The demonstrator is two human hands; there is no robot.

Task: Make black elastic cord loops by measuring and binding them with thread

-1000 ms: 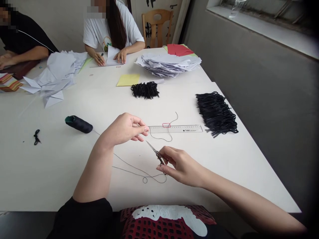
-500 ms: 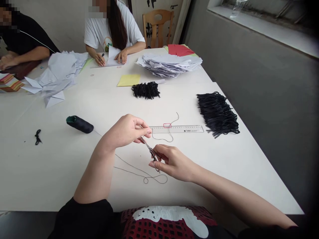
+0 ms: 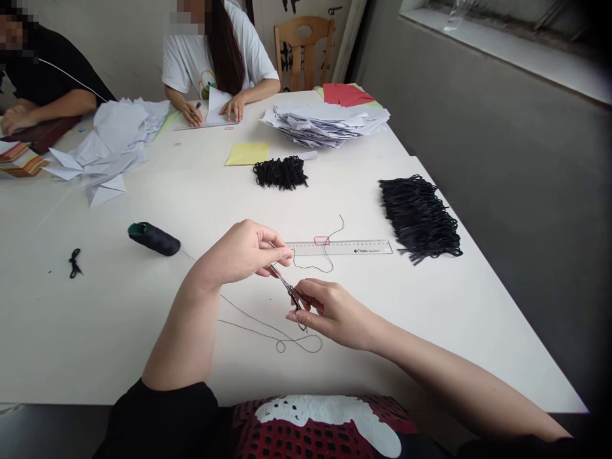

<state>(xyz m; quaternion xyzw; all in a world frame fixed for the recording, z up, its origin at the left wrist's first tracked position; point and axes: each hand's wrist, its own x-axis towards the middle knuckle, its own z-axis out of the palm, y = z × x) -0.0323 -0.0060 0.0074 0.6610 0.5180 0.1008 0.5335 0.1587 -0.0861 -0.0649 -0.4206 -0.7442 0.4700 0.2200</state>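
Note:
My left hand [image 3: 253, 252] pinches a thin dark thread [image 3: 313, 267] between thumb and fingertips, over the left end of a clear ruler [image 3: 344, 247]. In my right hand [image 3: 335, 312] is a pair of small metal scissors [image 3: 292, 293], with fingers in the handles. The blades point up and left, their tips partly hidden under my left fingers. One thread end curls across the ruler, past a red rectangular outline [image 3: 322, 241]. More thread runs behind my left wrist to a spool of black thread [image 3: 155, 239] lying on its side, and loops lie on the table below.
Bundles of black looped cords [image 3: 421, 217] lie at the right and a smaller bunch [image 3: 280, 173] further back. A yellow paper [image 3: 247, 153], a paper stack [image 3: 327, 124] and loose white papers [image 3: 117, 131] lie beyond. Two people sit across the white table [image 3: 119, 331].
Both hands hold almost the same pose, thread and scissors still in them. The whole view has shifted very slightly; nothing else has visibly moved.

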